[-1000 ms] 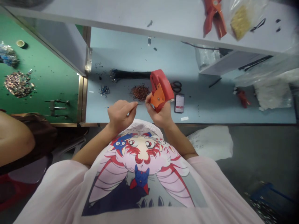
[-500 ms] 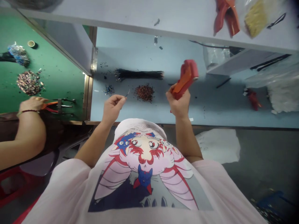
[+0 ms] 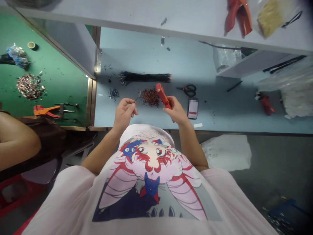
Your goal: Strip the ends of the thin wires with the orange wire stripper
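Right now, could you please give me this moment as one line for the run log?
left hand: pinches thin wire | right hand: grips red hand tool | nearby: pile of small brown pieces

Here we go, two hands in play: your left hand point(image 3: 124, 114) pinching one thin wire point(image 3: 137, 97), your right hand point(image 3: 176, 110) gripping one red hand tool point(image 3: 162, 95)! On the surface point(image 3: 220, 122), one bundle of black wires point(image 3: 144, 77), one reddish-brown heap point(image 3: 151, 97), one pair of scissors point(image 3: 189, 90), one phone point(image 3: 193, 108)!
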The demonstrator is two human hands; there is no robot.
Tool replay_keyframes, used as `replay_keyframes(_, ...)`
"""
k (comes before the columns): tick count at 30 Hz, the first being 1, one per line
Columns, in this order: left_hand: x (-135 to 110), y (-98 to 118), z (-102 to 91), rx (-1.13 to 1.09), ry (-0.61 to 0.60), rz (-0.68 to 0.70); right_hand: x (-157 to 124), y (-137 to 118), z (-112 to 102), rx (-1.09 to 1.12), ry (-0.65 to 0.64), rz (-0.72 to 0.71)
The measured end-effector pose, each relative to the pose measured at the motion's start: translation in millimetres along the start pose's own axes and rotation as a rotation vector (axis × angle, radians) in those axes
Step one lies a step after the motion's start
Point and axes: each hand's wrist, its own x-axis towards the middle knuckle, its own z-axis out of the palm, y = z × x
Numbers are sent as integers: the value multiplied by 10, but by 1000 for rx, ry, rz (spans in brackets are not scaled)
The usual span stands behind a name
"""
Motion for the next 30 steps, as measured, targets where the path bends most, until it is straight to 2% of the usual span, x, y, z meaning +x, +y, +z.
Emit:
replay_keyframes(4,-24,-11,18,33,35,30,-87,-31,47,267,-83,-12)
replay_keyframes(8,-69,20,92,106,72,105,-198,-57,114,343,-150,12)
replay_keyframes(14,-110,65,238,205,117,205,-324,-79,239,657,-107,167)
replay_keyframes(16,-118,73,267,211,116,221,-378,-128,234,743,-136,198)
replay_keyframes(23,-164,108,308,250,79,322,-593,-376,181,988,-471,239)
replay_keyframes(26,-185,109,328,212,28,356,-630,-443,211,1043,-553,241)
replay_keyframes(30,-216,104,358,119,-50,320,-627,-490,258,1101,-653,252)
